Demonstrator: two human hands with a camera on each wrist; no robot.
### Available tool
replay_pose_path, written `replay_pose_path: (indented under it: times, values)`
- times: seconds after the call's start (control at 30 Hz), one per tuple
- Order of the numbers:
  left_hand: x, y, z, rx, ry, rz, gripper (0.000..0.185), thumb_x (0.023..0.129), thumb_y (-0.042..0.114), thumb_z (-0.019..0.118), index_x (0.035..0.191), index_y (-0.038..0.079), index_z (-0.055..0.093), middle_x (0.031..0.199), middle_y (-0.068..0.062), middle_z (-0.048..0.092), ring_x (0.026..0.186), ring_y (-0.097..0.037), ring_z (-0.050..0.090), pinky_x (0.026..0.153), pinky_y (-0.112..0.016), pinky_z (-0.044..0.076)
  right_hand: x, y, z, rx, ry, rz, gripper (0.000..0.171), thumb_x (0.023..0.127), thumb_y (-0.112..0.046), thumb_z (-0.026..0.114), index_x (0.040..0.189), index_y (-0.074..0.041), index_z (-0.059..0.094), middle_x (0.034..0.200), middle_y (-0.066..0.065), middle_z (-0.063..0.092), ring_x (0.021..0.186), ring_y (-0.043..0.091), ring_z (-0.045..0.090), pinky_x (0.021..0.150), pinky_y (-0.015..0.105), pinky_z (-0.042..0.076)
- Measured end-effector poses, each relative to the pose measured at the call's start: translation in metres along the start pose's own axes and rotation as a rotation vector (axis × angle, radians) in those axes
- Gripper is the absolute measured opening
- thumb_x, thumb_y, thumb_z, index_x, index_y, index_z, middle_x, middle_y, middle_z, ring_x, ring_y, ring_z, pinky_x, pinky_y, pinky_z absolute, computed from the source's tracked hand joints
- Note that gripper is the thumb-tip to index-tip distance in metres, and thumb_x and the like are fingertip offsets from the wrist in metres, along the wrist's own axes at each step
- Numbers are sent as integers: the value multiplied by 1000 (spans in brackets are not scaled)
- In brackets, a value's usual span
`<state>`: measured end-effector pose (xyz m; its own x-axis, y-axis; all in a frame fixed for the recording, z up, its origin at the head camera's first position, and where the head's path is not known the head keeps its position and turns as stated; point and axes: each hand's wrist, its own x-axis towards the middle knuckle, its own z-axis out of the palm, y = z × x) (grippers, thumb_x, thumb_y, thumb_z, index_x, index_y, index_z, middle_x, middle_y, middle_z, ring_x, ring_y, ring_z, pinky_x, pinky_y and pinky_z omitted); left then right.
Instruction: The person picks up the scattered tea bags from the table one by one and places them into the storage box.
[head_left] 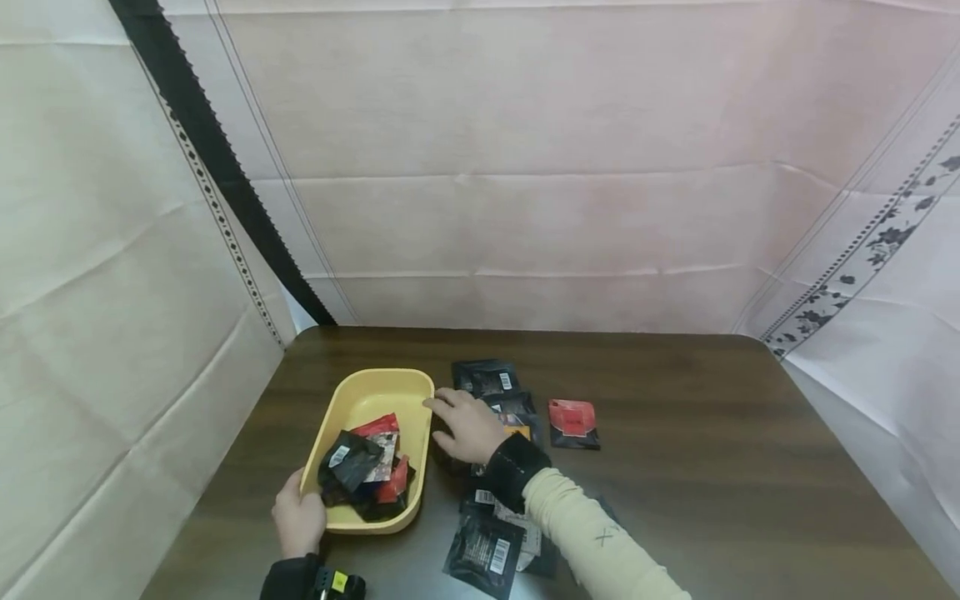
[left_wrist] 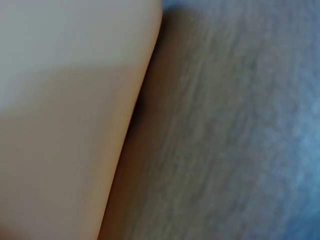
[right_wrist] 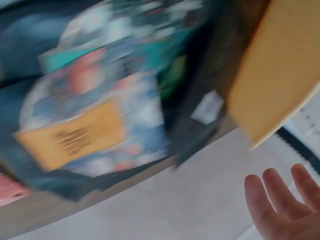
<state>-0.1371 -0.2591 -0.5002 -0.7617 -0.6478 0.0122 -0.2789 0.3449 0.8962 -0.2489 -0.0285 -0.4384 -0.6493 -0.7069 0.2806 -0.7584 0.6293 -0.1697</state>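
A shallow, rounded-corner tub (head_left: 372, 398) of smooth pale-yellow plastic sits on the dark wood-grain table (head_left: 712, 467), toward its near-left part, and it holds a loose heap of packets (head_left: 365, 468): glossy black foil ones with white barcode labels, mixed with crinkled red ones. The left hand (head_left: 298, 518) grips the tub's near-left corner, fingers curled round the rim (the thumb side cannot be made out from above). In the left wrist view that same tub shows only as a blurred, matte peach-yellow wall (left_wrist: 65, 125) beside the streaky brown tabletop. The right hand (head_left: 467, 427), in a cream knit sleeve with a black cuff, lies palm down with relaxed, spread fingers just beside the tub's right wall, resting over flat sachets on the table and holding nothing that can be seen. More flat square sachets lie scattered around it: a black one with a barcode (head_left: 486, 377) beyond the fingers, a red-and-black one (head_left: 573, 423) to the right, and a shiny black one (head_left: 482, 552) near the forearm. The right wrist view is smeared by blur, showing a packet with an orange barcode label (right_wrist: 75, 135) and straight fingertips (right_wrist: 280, 200). Creased pale fabric sheets (head_left: 525, 167) enclose the table.
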Motion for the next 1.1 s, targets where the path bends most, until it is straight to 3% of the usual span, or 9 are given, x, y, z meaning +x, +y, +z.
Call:
replay_pose_path:
  times: [0.2,0.37,0.5,0.67,0.87,1.1]
  values:
    - [1,-1,0,-3,0,-20,51,77,-9,28,126,-14,42,118,-37,46,107,-49,46,89,-58,36,-21,35,-6,40,5,102,48,84,-23,61,129,-12,50,128,13,48,114,29,48,87,46,45]
    - [3,-2,0,-17,16,-28,51,76,-10,28,125,-15,43,118,-37,46,108,-49,45,91,-58,35,-42,68,-12,11,20,217,52,79,-22,66,127,-12,51,128,16,48,114,34,47,86,52,43]
    - [3,-3,0,-14,13,-19,51,76,-10,29,125,-15,43,119,-38,46,109,-49,44,92,-58,34,-61,95,-15,14,-14,353,64,73,-26,70,131,-14,48,133,17,43,120,39,39,88,58,38]
    - [4,-5,0,-3,19,-8,49,77,-8,30,123,-14,45,118,-37,47,109,-48,44,92,-58,33,-80,122,-8,62,-92,561,83,66,-42,74,137,-19,39,140,19,33,125,43,27,89,65,31]
    - [3,-5,-1,4,21,-33,51,76,-8,29,124,-13,45,117,-37,48,108,-49,44,90,-59,34,-87,133,3,90,-204,733,88,62,-50,73,138,-20,38,138,21,33,111,43,36,78,60,42]
    - [2,-5,-1,13,16,-18,51,74,-8,30,123,-13,46,116,-37,49,108,-49,45,89,-59,35,-77,131,-2,80,-296,747,82,58,-38,77,132,-15,48,116,20,45,96,39,37,68,51,46]
